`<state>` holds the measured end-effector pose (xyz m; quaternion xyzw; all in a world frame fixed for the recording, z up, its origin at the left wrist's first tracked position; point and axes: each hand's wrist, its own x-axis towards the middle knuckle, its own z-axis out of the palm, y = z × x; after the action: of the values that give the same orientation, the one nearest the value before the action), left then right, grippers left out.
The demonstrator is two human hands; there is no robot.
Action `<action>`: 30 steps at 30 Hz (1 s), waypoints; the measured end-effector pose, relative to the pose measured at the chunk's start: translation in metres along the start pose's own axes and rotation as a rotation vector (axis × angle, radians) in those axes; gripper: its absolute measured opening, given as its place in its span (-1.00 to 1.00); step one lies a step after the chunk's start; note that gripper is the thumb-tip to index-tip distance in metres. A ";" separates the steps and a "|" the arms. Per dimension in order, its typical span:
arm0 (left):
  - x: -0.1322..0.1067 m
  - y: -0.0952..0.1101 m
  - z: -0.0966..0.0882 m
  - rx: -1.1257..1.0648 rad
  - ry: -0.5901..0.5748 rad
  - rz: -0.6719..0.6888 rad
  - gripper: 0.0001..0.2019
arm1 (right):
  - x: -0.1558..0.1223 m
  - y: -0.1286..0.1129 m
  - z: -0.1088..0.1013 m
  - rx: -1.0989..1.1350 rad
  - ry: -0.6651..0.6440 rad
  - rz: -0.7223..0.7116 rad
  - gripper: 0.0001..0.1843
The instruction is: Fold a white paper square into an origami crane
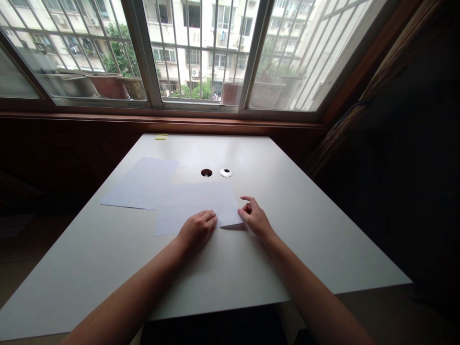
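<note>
A white sheet of paper (196, 203) lies on the white table (316, 230) in front of me, with its right part folded over. My left hand (197, 229) rests on the sheet's near edge, fingers curled and pressing down. My right hand (254, 216) is at the sheet's right corner, thumb and forefinger pinching its edge, which lifts slightly off the table. A second white sheet (142, 182) lies flat to the left, partly under the first.
A round cable hole (206, 172) and its loose white cap (225, 172) sit behind the paper. A small yellow note (161, 137) lies at the table's far edge. A barred window and sill run behind; dark curtain at right.
</note>
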<state>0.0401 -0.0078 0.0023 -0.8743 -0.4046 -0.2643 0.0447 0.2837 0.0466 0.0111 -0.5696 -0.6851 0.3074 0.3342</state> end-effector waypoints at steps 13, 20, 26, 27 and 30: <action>-0.003 0.000 0.005 -0.085 0.007 -0.018 -0.77 | 0.002 0.002 0.004 -0.003 0.010 -0.010 -0.53; -0.003 -0.001 0.005 -0.099 -0.001 -0.019 -0.78 | 0.000 0.003 0.004 0.019 0.015 -0.012 -0.56; -0.003 -0.002 0.007 -0.105 0.009 -0.028 -0.79 | -0.001 0.000 0.001 0.038 0.028 0.005 -0.59; -0.003 -0.003 0.008 -0.106 0.011 -0.028 -0.79 | -0.001 -0.001 0.000 0.037 0.033 0.006 -0.59; -0.003 -0.002 0.009 -0.109 0.020 -0.021 -0.78 | -0.001 -0.002 -0.002 0.018 0.034 0.018 -0.57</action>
<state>0.0404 -0.0060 -0.0072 -0.8685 -0.3983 -0.2951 -0.0015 0.2844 0.0456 0.0141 -0.5778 -0.6714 0.3067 0.3484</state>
